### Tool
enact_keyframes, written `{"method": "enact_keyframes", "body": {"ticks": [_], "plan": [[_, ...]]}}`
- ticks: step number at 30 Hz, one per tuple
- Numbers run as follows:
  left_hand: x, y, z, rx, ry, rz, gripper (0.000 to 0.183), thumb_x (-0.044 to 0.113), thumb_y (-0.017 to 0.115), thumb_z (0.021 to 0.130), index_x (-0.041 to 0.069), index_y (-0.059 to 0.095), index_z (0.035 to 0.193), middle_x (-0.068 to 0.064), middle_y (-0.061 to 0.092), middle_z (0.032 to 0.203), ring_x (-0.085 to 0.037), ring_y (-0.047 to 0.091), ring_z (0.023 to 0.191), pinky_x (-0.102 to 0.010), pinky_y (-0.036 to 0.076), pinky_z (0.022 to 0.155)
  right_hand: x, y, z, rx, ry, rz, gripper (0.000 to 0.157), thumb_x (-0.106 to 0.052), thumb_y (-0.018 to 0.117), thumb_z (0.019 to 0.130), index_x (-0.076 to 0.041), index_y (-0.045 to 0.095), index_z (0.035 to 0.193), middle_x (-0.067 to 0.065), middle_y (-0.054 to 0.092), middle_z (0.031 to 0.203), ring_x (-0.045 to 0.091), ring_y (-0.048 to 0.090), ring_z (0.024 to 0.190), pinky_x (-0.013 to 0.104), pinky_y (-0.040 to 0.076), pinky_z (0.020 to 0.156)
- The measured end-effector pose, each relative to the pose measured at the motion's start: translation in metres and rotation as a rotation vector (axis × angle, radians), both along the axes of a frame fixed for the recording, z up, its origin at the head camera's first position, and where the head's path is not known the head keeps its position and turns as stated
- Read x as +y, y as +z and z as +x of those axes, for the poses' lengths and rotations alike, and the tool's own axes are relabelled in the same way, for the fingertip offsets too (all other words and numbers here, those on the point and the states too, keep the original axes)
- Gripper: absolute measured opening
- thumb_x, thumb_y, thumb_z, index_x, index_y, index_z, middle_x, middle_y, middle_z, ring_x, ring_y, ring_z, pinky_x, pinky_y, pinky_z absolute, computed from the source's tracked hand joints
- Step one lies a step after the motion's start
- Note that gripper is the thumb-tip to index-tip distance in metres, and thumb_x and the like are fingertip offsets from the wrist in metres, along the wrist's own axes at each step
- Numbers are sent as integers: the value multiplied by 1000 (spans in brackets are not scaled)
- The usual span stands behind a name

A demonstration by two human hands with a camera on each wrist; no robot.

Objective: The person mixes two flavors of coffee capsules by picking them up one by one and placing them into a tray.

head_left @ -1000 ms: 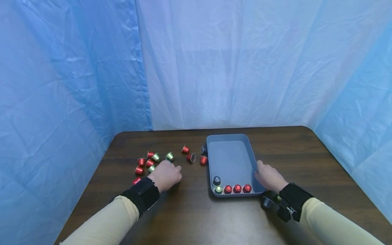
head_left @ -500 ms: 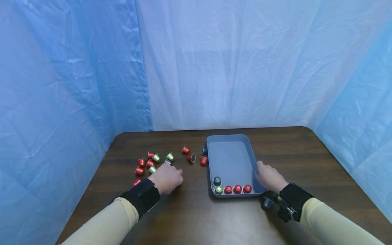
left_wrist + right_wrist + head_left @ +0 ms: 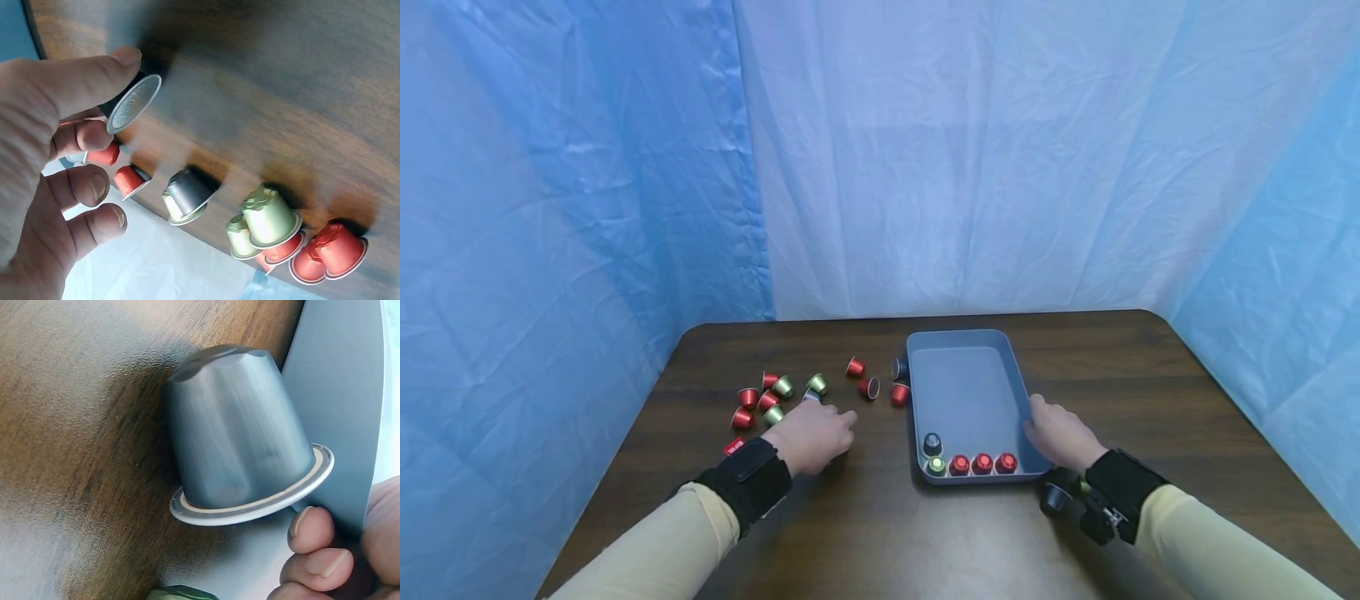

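Observation:
In the left wrist view, my left hand (image 3: 815,437) pinches a dark coffee capsule (image 3: 133,103) between thumb and fingers, its silver foil lid showing; the head view hides this capsule. The hand is just above the table, left of the grey-blue tray (image 3: 970,375). My right hand (image 3: 1063,433) grips the tray's right wall, fingers curled at its outer side. Inside the tray's near edge stand a green capsule (image 3: 936,466) and three red capsules (image 3: 982,463) in a row, with a dark capsule (image 3: 932,444) behind the green one.
Red and green capsules (image 3: 270,215) lie loose beyond my left hand. Between them and the tray are more red capsules (image 3: 868,387), and another dark capsule (image 3: 899,368) lies against the tray's left wall. A dark capsule (image 3: 237,431) lies on the table below my right wrist, near a green one (image 3: 181,593).
My left hand has shifted slightly to the right, and a finger now shows farther out. The right hand and the tray stay in place.

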State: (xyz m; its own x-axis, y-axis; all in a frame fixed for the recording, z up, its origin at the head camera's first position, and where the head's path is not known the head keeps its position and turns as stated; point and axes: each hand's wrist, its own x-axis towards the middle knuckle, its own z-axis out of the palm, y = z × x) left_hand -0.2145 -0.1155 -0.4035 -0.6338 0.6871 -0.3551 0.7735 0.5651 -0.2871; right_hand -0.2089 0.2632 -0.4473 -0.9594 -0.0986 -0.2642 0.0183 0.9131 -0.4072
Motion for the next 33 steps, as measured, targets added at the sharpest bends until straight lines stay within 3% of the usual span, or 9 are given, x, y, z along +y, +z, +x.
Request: {"method": "enact_keyframes", "body": {"ticks": [8, 13, 22, 33], "plan": [[3, 10, -5, -18, 4, 135, 31, 29, 87, 84, 20, 74, 110, 3, 67, 94, -13, 66, 81, -28, 56, 75, 0, 0, 0, 8, 6, 1, 34, -11, 57, 102, 12, 47, 125, 22, 66, 100, 25, 67, 79, 45, 61, 75], [10, 24, -5, -5, 34, 216, 26, 28, 83, 88, 17, 73, 110, 3, 66, 88, -12, 59, 70, -27, 52, 69, 0, 0, 0, 16, 10, -1, 33, -10, 57, 102, 12, 48, 124, 22, 66, 100, 25, 67, 79, 45, 61, 76], [18, 49, -6, 15, 60, 332, 32, 32, 81, 89, 17, 70, 115, 0, 70, 105, -13, 64, 76, -26, 53, 71, 0, 2, 1, 5, 4, -15, 35, -11, 58, 102, 12, 47, 127, 24, 66, 105, 29, 70, 85, 47, 61, 78], [29, 50, -7, -16, 45, 400, 25, 28, 78, 92, 18, 69, 113, 4, 64, 96, -11, 57, 74, -24, 47, 65, -3, 4, 4, -21, -10, -29, 38, -10, 58, 103, 13, 44, 129, 29, 64, 110, 25, 69, 78, 43, 61, 71]]}}
